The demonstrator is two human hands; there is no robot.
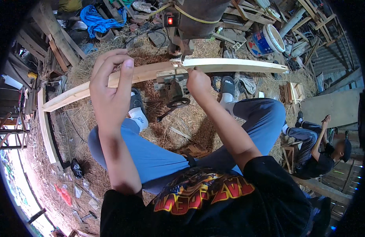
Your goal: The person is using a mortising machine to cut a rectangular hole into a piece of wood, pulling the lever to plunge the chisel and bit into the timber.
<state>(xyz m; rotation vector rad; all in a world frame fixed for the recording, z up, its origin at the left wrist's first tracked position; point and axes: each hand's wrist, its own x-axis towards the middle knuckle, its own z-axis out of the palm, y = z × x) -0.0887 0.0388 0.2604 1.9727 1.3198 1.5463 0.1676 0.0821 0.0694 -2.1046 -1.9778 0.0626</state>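
A long pale wooden beam (237, 64) lies crosswise in front of me, resting on the metal vise (172, 89) of a machine. Above a rough cut in the beam stands the machine's bit (183, 57), close to the wood. My right hand (198, 84) is closed, its fingertips at the front edge of the beam beside that cut; anything pinched in them is too small to make out. Raised above the left part of the beam, my left hand (111, 85) is open and holds nothing, with the fingers curved and apart. Below the vise sits a round handwheel (178, 103).
The dark machine body (200, 14) carries a switch box (170, 20) with a lit red light. Shavings and straw cover the floor. A blue and white bucket (263, 41) lies at the back right, near scrap wood. Another person (320, 148) sits at far right.
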